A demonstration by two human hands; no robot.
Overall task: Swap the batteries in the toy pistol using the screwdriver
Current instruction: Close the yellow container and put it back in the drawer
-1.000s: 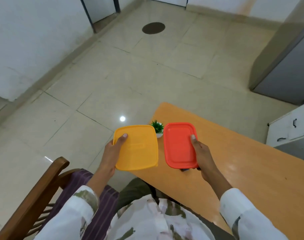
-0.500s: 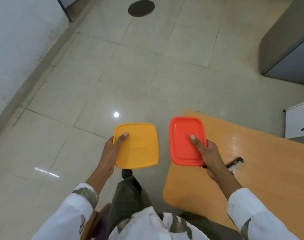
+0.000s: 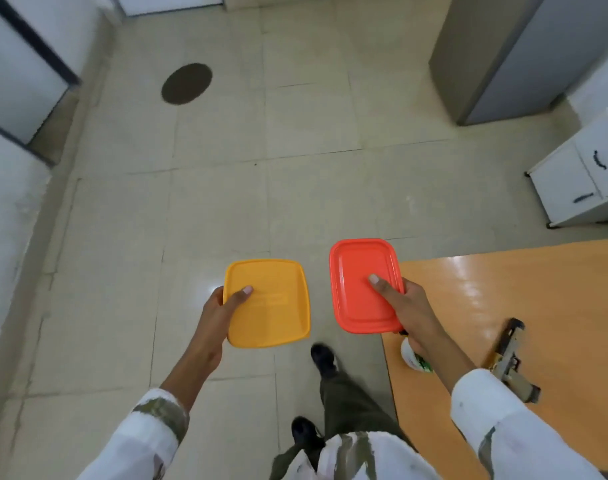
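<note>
My left hand [image 3: 215, 318] grips a yellow lidded box [image 3: 269, 303] by its left edge, thumb on the lid, over the floor. My right hand [image 3: 408, 311] holds a red lidded box [image 3: 361, 284] the same way, just left of the table corner. The toy pistol [image 3: 510, 362], black and tan, lies on the orange table [image 3: 537, 299] to the right of my right forearm. No screwdriver or batteries show.
A small white pot with a green plant [image 3: 415, 358] sits at the table's left edge, partly hidden by my right wrist. A white cabinet [image 3: 582, 178] stands at right, a grey cupboard [image 3: 503, 57] behind it. My shoes [image 3: 323, 356] are on the tiled floor.
The view has swung: I am standing and have turned left of the table. Both boxes stay in my hands. The chair has left view and the pistol now shows fully on the table.
</note>
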